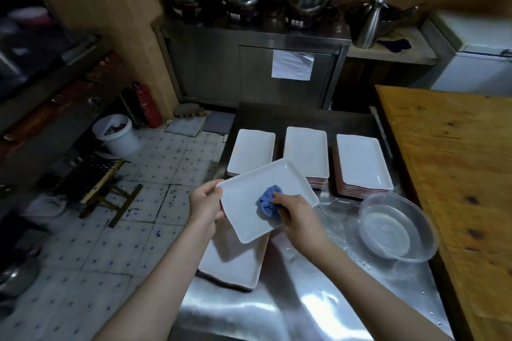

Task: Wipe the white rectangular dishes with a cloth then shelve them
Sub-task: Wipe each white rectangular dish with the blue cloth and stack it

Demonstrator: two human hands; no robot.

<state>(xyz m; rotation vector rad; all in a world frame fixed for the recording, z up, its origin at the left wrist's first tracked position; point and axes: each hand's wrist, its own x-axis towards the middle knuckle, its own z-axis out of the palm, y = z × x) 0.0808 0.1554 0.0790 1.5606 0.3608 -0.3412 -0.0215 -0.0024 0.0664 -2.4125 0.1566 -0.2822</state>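
mid-frame, dish point(249, 202) is gripped at its edge by curled left hand point(206, 202), probably for steadiness, while blue cloth point(267, 202) is pinched against it by right hand point(295, 212)

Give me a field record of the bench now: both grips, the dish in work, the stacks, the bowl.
left grip: holds the dish by its left end
right grip: presses the cloth on the dish
dish: white, tilted, above the near stack
cloth: blue, bunched
far stacks: three in a row
near stack: on the steel table
bowl: clear, some water, right of the dish
stage: wiping
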